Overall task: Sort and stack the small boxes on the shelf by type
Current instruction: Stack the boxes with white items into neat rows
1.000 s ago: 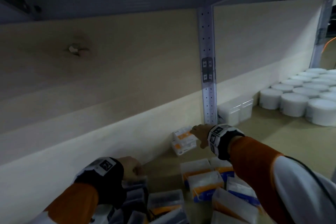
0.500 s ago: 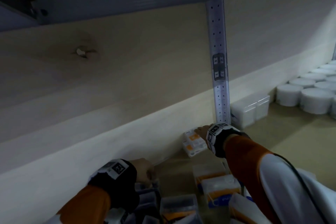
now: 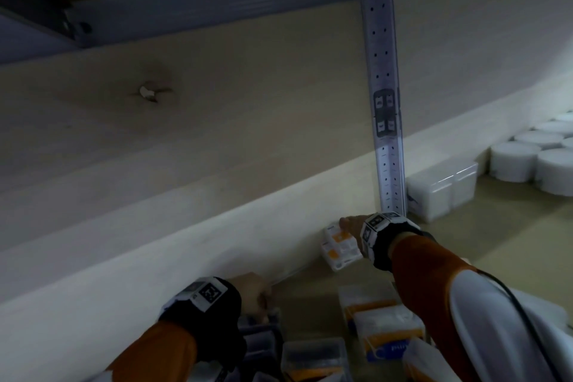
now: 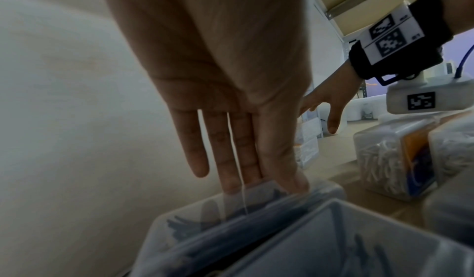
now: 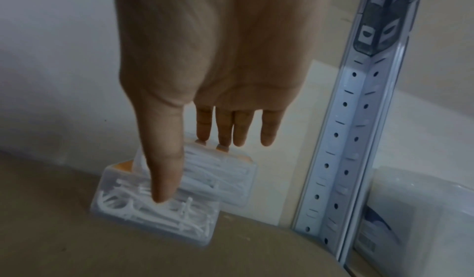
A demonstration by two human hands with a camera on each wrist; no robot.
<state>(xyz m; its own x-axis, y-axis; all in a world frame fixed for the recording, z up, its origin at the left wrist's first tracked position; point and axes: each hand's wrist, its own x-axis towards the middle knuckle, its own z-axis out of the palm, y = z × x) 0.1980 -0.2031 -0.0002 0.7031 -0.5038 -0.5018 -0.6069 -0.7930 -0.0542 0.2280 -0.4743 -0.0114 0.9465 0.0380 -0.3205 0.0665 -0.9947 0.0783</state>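
Small clear plastic boxes of white floss picks with orange labels (image 5: 177,190) are sitting stacked under our right hand (image 5: 218,62), whose straight fingers are touching them as before. Our left hand (image 4: 218,78), fingers extended, is reaching behind a dark-filled clear box (image 4: 231,230), its fingertips hidden. Label writing is proving unreadable.

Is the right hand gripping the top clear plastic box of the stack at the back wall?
No: the right hand is open, straight fingers only touching the top clear plastic box.
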